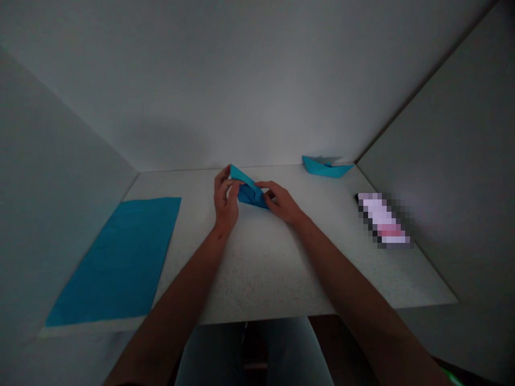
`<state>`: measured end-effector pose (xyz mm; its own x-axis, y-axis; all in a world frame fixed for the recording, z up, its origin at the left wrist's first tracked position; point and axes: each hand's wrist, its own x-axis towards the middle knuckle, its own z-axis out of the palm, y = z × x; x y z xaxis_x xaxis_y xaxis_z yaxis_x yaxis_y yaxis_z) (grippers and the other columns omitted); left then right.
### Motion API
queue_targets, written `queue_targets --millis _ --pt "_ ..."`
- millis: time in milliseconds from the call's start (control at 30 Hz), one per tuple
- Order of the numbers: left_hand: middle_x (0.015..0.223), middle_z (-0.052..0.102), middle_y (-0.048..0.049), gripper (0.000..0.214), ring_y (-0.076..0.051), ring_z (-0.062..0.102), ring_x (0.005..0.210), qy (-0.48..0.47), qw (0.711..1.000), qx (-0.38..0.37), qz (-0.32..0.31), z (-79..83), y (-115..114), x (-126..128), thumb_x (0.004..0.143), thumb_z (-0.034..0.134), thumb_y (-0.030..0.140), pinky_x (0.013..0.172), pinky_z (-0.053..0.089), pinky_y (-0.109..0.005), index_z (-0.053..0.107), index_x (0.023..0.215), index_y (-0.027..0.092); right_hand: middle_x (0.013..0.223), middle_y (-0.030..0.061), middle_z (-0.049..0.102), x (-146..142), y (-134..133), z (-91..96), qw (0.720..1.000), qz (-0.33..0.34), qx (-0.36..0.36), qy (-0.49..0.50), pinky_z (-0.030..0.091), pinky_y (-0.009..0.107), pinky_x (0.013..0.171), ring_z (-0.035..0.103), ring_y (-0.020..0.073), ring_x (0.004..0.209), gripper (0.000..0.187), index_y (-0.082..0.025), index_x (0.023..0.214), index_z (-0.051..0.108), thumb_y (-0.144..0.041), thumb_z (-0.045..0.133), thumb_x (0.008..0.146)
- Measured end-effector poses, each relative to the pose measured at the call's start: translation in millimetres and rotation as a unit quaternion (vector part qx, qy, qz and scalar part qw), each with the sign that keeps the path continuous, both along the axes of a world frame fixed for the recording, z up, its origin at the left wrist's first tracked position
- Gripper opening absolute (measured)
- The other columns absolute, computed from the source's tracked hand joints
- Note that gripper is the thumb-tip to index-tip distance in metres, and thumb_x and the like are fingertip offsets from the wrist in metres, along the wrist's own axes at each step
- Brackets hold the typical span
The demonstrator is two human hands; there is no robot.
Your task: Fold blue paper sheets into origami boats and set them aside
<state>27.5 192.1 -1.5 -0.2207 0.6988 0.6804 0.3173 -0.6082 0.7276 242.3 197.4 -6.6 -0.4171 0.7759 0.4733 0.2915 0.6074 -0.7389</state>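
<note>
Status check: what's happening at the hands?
Left hand and right hand holding folded blue paper. Paper boat ahead, flat blue sheet left.

A white counter stands walled in on three sides, with the person's legs below its near edge. Mid-counter, a folded paper sits between the left hand and the right hand, held up in both. A flat paper sheet lies on the counter's left side, running along the left wall. Behind the hands and to the right, a paper boat stands near the back wall. Further forward on the right lies a blurred object, seemingly on the counter beside the right wall.
</note>
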Motion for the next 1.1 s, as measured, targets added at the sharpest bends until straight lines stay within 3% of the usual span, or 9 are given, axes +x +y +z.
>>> queue_targets --millis 167,267,400,533,667,833,1000,1100 --pt "0.141 0.069 -0.0108 0.020 -0.028 0.066 0.138 0.109 0.992 -0.012 -0.065 2.7 -7.2 6.8 0.106 0.066 0.036 0.121 0.055 -0.054 0.080 0.119 0.029 0.127 0.0109 0.070 -0.5 1.7 1.2 0.999 -0.032 -0.020 0.035 0.059 0.035 0.082 0.070 0.0215 0.099 0.039 -0.025 0.128 0.067 -0.043 0.077 0.095" --pt "0.147 0.066 -0.0104 0.028 -0.029 0.065 0.140 0.163 0.984 -0.015 -0.075 2.2 -8.5 9.6 0.098 0.071 0.022 0.121 0.056 -0.055 0.079 0.123 0.030 0.113 0.0079 0.069 -0.4 4.5 0.8 0.995 -0.086 -0.028 0.042 0.056 0.034 0.077 0.067 0.0211 0.093 0.035 -0.025 0.113 0.067 -0.053 0.077 0.095" --pt "0.156 0.059 -0.0111 0.037 -0.028 0.067 0.139 0.153 0.983 -0.039 -0.095 -1.5 -8.1 9.3 0.096 0.067 0.015 0.105 0.066 -0.047 0.077 0.128 0.030 0.095 0.0035 0.065 1.5 10.0 -1.5 0.987 -0.131 -0.067 0.072 0.053 0.033 0.074 0.062 0.0198 0.085 0.034 -0.025 0.098 0.063 -0.059 0.063 0.102" --pt "0.157 0.059 -0.0124 0.040 -0.027 0.068 0.136 0.098 0.989 -0.084 -0.071 -8.2 -4.5 7.2 0.095 0.064 0.013 0.086 0.069 -0.036 0.074 0.130 0.030 0.083 -0.0001 0.061 5.9 18.1 -4.2 0.968 -0.140 -0.121 0.170 0.051 0.034 0.077 0.059 0.0184 0.078 0.044 -0.025 0.093 0.060 -0.068 0.065 0.100" --pt "0.138 0.072 -0.0116 0.032 -0.024 0.075 0.116 0.059 0.989 -0.121 -0.058 -14.4 1.7 4.9 0.098 0.064 0.016 0.083 0.068 -0.035 0.074 0.126 0.028 0.080 -0.0008 0.063 8.9 23.1 -5.5 0.953 -0.117 -0.178 0.217 0.053 0.033 0.072 0.059 0.0179 0.075 0.053 -0.026 0.094 0.062 -0.077 0.073 0.089" --pt "0.132 0.074 -0.0106 0.027 -0.026 0.074 0.121 0.079 0.989 -0.116 -0.043 -12.3 2.0 4.7 0.098 0.076 0.032 0.093 0.066 -0.041 0.072 0.125 0.028 0.090 0.0015 0.072 5.2 19.1 -7.2 0.954 -0.076 -0.187 0.221 0.056 0.034 0.074 0.065 0.0197 0.080 0.055 -0.026 0.116 0.069 -0.071 0.078 0.086" --pt "0.137 0.072 -0.0118 0.028 -0.026 0.072 0.127 0.100 0.990 -0.083 -0.051 -6.9 -2.7 8.1 0.098 0.079 0.035 0.101 0.063 -0.044 0.072 0.124 0.027 0.094 0.0021 0.073 3.5 9.7 -4.8 0.978 -0.022 -0.169 0.118 0.054 0.033 0.075 0.064 0.0196 0.081 0.052 -0.025 0.134 0.074 -0.058 0.074 0.094" --pt "0.122 0.077 -0.0097 0.025 -0.025 0.077 0.111 0.088 0.990 -0.104 -0.034 -9.2 -1.9 8.5 0.096 0.082 0.038 0.095 0.065 -0.044 0.073 0.116 0.027 0.087 -0.0006 0.068 4.8 5.8 -1.2 0.988 -0.020 -0.134 0.075 0.050 0.031 0.073 0.058 0.0164 0.075 0.045 -0.025 0.136 0.077 -0.051 0.070 0.099"
